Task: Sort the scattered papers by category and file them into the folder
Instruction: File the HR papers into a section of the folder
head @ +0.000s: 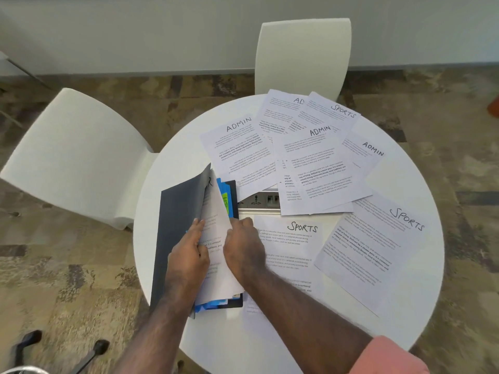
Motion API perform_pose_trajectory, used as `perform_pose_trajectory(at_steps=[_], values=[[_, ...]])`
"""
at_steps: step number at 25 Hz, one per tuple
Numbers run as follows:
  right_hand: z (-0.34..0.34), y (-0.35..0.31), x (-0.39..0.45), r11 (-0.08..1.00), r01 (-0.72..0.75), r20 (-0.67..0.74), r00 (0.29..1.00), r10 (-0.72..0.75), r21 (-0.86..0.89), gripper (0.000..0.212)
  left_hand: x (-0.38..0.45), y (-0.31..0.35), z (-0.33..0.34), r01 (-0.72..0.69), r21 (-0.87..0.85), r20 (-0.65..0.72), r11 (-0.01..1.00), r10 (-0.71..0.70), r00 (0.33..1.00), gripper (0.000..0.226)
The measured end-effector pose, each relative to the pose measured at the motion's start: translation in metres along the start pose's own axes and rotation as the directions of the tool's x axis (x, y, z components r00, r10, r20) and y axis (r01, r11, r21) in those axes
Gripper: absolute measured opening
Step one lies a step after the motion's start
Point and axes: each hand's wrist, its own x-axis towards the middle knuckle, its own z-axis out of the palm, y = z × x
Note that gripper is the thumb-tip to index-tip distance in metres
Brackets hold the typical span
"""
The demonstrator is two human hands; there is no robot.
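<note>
A dark folder (175,220) lies open on the left of the round white table (421,292), its cover raised. Blue dividers and a green tab (225,202) show inside it. A printed sheet (216,255) stands partly inside the folder. My left hand (189,255) holds the sheet's left side, fingers laid along it. My right hand (243,247) grips the sheet's right edge. Loose sheets marked SPORTS (294,247) (378,244) lie right of the folder. Sheets marked ADMIN (240,147) (321,163) (364,155) overlap at the far side, beside one more SPORTS sheet (332,112).
Two white chairs (75,157) (302,55) stand at the table's left and far sides. A socket panel (259,202) is set in the table's middle, partly covered by papers. A black chair base (32,344) shows at the lower left on patterned carpet.
</note>
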Motion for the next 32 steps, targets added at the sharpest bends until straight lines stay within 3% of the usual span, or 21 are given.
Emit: perform_pose_trajectory(at_steps=[5, 8, 15, 20, 22, 26, 30, 32], values=[[-0.011, 0.019, 0.008, 0.956, -0.147, 0.18, 0.978, 0.103, 0.254, 0.026, 0.0, 0.002, 0.004, 0.046, -0.014, 0.035, 0.999, -0.045, 0.998, 0.055], [-0.007, 0.013, 0.008, 0.933, -0.195, 0.177, 0.973, 0.146, 0.304, 0.026, -0.006, 0.009, 0.011, 0.017, -0.02, 0.025, 1.0, -0.016, 1.0, 0.054], [0.005, 0.009, 0.006, 0.993, -0.112, 0.043, 0.993, 0.11, 0.048, 0.013, -0.005, 0.021, 0.012, 0.05, -0.021, -0.027, 0.999, -0.05, 0.998, 0.056], [0.011, 0.015, 0.007, 0.979, -0.202, 0.09, 0.976, 0.198, 0.041, 0.033, -0.004, 0.021, 0.015, 0.083, -0.068, 0.011, 0.994, -0.082, 0.997, 0.055], [0.013, 0.018, 0.007, 0.985, -0.169, 0.133, 0.977, 0.164, 0.029, 0.04, -0.003, 0.02, 0.019, 0.082, -0.059, 0.008, 0.995, -0.081, 0.997, 0.055], [-0.005, 0.041, 0.008, 1.0, 0.009, 0.173, 0.985, -0.01, 0.006, 0.029, 0.002, 0.016, 0.038, 0.063, 0.063, 0.082, 0.996, -0.068, 0.994, 0.05], [-0.039, 0.107, 0.007, 0.995, -0.041, 0.087, 0.996, 0.033, 0.095, 0.025, 0.007, 0.012, 0.065, -0.035, 0.282, 0.207, 0.959, -0.025, 0.978, 0.04], [-0.056, 0.151, -0.001, 0.985, -0.114, 0.017, 0.994, 0.112, 0.133, 0.024, 0.004, 0.011, 0.081, -0.07, 0.398, 0.255, 0.915, -0.037, 0.966, 0.052]])
